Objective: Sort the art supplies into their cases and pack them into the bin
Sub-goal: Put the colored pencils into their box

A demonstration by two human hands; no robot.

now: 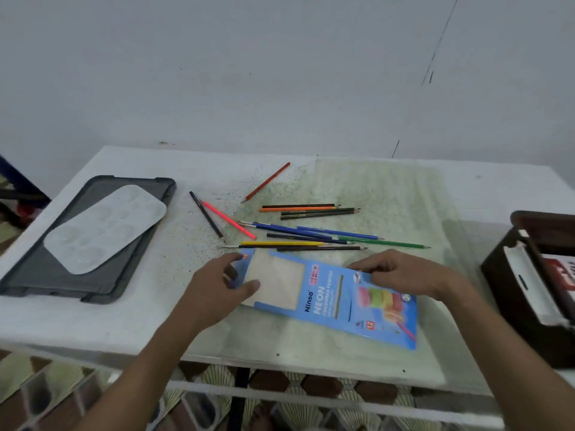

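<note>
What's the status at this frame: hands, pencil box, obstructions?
Left hand and right hand both grip the blue pencil box, flat on table. Pencils loose beyond it, none boxed. Nothing blocking.

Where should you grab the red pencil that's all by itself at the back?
Pinch the red pencil around its middle, coming straight down from above. It lies flat on the table, slanted, apart from the other pencils, so nothing crowds either long side. Fingers should close across its thin body, away from the sharp lower tip.
</note>
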